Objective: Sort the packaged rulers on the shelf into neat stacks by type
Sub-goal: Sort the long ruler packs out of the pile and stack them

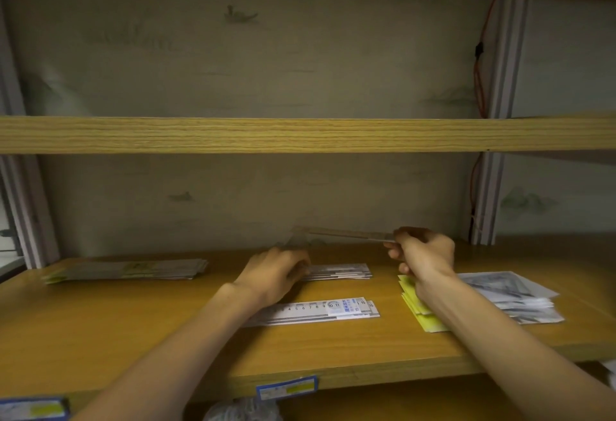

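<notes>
A: What is sitting nearest, along the shelf [100,337] edge?

B: Two blue price tags [286,386], writing too blurred to read. Bare wood is lying open on the near left.

A: And the rulers?

B: The front stack [320,311] is showing numbers 4 to 15. Behind it, the left hand [273,274] is resting curled fingers on the middle stack [340,271]. The right hand [421,254] is pinching one ruler [343,234] in the air. Yellow packs [416,307] are lying under its wrist; the left stack [130,270] is lying well apart.
</notes>
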`<action>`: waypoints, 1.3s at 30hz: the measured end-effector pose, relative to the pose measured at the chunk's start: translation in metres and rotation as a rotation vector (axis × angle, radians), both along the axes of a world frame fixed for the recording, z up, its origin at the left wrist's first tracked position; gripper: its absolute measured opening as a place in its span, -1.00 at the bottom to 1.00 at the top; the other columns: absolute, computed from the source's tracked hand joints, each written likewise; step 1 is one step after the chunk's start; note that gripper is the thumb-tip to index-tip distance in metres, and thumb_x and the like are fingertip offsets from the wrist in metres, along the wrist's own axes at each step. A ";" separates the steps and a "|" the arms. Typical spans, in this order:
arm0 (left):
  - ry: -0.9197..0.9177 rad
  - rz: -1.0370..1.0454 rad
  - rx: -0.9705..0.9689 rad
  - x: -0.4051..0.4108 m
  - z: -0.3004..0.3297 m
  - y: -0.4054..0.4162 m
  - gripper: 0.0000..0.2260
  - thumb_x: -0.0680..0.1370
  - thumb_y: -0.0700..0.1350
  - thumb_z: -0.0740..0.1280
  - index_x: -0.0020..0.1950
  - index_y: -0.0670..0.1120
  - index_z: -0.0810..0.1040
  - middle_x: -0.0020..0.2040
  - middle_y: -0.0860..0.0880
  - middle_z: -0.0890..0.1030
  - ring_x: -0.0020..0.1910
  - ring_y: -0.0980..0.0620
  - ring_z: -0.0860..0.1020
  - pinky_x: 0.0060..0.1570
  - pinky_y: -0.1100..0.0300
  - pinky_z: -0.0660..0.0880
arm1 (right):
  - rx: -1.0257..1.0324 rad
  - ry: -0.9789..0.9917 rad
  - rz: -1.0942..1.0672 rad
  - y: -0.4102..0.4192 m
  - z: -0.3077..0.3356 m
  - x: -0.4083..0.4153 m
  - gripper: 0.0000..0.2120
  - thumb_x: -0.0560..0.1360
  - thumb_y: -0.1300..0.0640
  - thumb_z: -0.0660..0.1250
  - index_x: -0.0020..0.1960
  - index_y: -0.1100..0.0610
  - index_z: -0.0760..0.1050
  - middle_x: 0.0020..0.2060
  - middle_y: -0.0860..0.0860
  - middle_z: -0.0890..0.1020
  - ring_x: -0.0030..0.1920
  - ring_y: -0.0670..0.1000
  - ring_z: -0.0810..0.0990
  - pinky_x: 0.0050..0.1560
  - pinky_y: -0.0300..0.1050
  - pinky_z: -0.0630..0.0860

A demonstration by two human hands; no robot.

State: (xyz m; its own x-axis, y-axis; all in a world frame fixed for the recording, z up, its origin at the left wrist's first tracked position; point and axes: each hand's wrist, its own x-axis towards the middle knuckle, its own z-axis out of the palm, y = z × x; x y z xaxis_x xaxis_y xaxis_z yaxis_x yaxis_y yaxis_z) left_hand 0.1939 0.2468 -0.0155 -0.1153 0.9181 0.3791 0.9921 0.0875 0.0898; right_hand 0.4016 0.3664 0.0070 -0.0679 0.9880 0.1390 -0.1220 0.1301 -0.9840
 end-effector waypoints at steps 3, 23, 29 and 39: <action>0.057 0.042 0.016 0.000 0.001 -0.001 -0.82 0.62 -0.02 0.19 0.21 0.09 0.46 0.11 -0.02 0.59 0.02 -0.07 0.57 -0.02 0.06 0.51 | -0.012 0.019 -0.012 0.000 -0.001 0.001 -0.90 0.52 0.24 0.34 -0.16 0.12 0.52 -0.26 0.10 0.68 -0.38 -0.03 0.58 -0.57 -0.23 0.32; 0.029 0.211 0.611 -0.010 0.004 -0.062 -0.81 0.44 -0.26 0.41 0.00 -0.10 0.52 -0.11 -0.05 0.60 -0.17 -0.10 0.58 -0.16 0.08 0.45 | -0.035 -0.069 0.066 -0.036 -0.008 -0.010 -0.96 0.55 0.20 0.33 -0.03 0.14 0.55 -0.30 0.08 0.67 -0.46 -0.09 0.51 -0.55 -0.24 0.34; -0.016 0.262 0.656 -0.010 0.001 -0.069 -0.82 0.48 -0.24 0.38 0.04 -0.08 0.49 -0.09 -0.05 0.59 -0.11 -0.09 0.56 -0.05 0.03 0.42 | -0.080 -0.170 0.282 -0.057 -0.012 -0.011 -0.92 0.55 0.31 0.30 0.00 0.19 0.54 -0.42 0.10 0.58 -0.59 -0.12 0.42 -0.63 -0.28 0.28; -0.030 0.255 0.607 -0.001 -0.004 -0.068 -0.82 0.48 -0.21 0.38 0.03 -0.05 0.49 -0.07 -0.01 0.58 -0.05 -0.07 0.55 -0.03 0.07 0.36 | 0.092 -0.435 0.360 -0.063 -0.020 -0.004 -0.93 0.55 0.18 0.33 0.04 0.10 0.54 -0.39 0.07 0.60 -0.59 -0.13 0.43 -0.61 -0.28 0.28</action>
